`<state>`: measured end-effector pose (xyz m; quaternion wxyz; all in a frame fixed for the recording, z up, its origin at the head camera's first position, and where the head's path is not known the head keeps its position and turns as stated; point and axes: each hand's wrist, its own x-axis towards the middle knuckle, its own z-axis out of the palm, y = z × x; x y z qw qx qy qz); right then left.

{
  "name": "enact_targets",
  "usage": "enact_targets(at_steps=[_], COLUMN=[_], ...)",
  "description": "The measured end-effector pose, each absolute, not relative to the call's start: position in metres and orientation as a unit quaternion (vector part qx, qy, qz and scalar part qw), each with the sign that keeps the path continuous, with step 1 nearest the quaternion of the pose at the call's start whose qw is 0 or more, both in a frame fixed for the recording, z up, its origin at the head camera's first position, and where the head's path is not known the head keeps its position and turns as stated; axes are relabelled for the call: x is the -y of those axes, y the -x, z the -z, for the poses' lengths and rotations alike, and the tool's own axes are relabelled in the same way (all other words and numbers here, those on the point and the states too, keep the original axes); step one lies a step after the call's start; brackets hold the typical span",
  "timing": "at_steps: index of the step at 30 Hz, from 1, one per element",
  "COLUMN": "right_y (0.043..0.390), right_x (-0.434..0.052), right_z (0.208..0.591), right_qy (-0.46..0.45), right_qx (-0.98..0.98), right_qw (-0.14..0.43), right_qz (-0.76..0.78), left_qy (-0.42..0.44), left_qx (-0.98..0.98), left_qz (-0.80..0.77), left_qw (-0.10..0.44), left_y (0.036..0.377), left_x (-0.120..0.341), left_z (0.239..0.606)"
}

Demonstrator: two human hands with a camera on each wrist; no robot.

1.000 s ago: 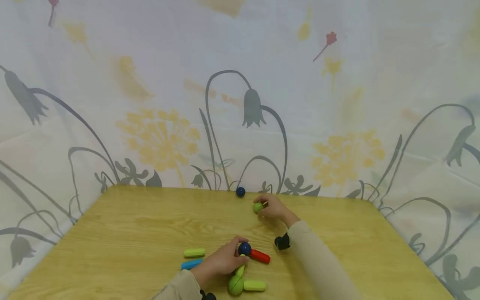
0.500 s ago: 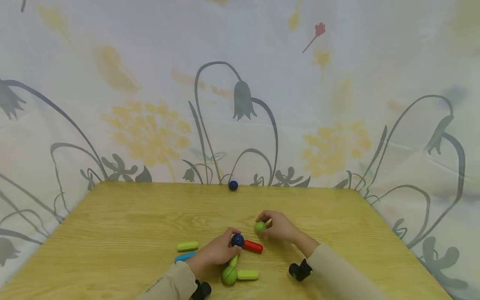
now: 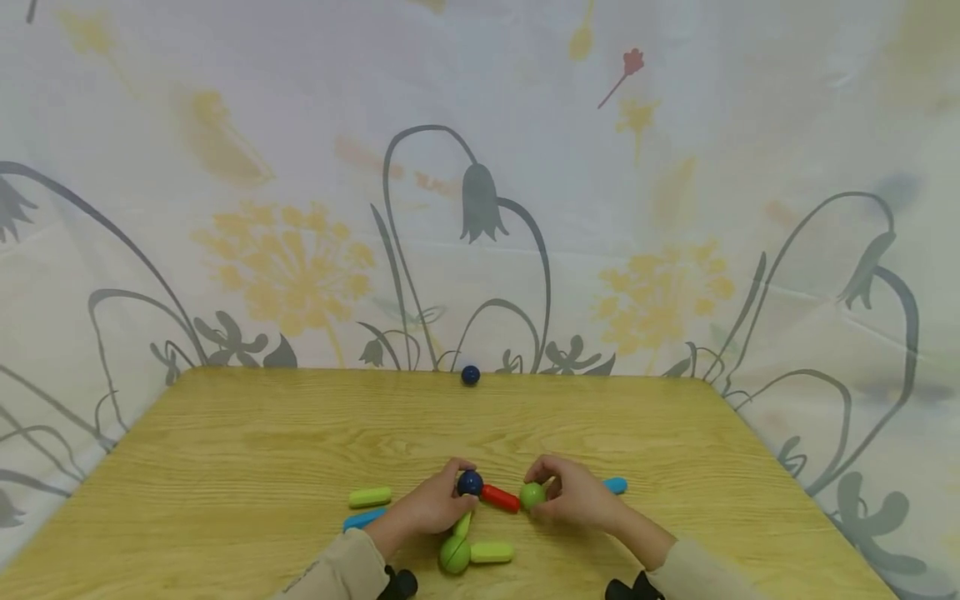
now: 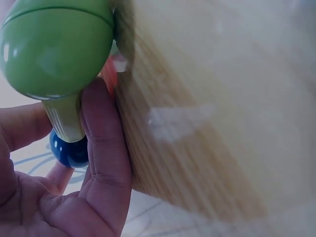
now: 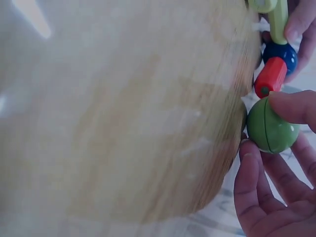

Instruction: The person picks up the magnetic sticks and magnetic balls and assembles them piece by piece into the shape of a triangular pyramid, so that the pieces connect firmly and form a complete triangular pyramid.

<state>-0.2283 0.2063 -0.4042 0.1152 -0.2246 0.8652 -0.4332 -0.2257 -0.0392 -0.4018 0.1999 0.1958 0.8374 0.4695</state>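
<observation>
In the head view my left hand (image 3: 431, 502) grips a dark blue ball (image 3: 470, 482) between thumb and fingers. From that ball a red rod (image 3: 500, 498) points right, and a yellow-green rod (image 3: 462, 525) runs toward me to a larger green ball (image 3: 455, 554). Another yellow-green rod (image 3: 491, 552) sticks out to the right of the green ball. My right hand (image 3: 577, 497) pinches a second green ball (image 5: 272, 126) close to the red rod's free end. The right wrist view shows that end face (image 5: 265, 90) just off the ball.
Left of my left hand lie a loose yellow-green rod (image 3: 370, 498) and a blue rod (image 3: 365, 518). Another blue rod (image 3: 617, 485) shows partly behind my right hand. A dark blue ball (image 3: 470, 375) sits at the back edge of the wooden table (image 3: 300, 433), before a flower-printed backdrop.
My right hand has brought the green ball from the back of the table toward me, up to the red rod's end. My left hand keeps its grip on the dark blue ball.
</observation>
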Motion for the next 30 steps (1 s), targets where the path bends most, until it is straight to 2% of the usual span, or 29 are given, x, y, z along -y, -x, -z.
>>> enact_targets(at_steps=[12, 17, 24, 30], right_y=[0.217, 0.215, 0.217, 0.222], right_x=[-0.2, -0.197, -0.198, -0.2], right_z=[0.408, 0.408, 0.407, 0.407], right_qy=[0.228, 0.232, 0.193, 0.205], right_qx=[-0.862, -0.86, -0.866, -0.863], right_qw=[0.121, 0.132, 0.135, 0.148], right_qz=[0.437, 0.435, 0.442, 0.438], left_qy=[-0.197, -0.189, -0.188, -0.194], left_qx=[-0.84, -0.839, -0.818, -0.811], left_qz=[-0.471, -0.474, -0.505, -0.51], left_qw=[0.184, 0.19, 0.203, 0.214], left_y=[0.226, 0.226, 0.223, 0.225], left_x=[0.039, 0.039, 0.041, 0.045], left_z=[0.403, 0.402, 0.4, 0.401])
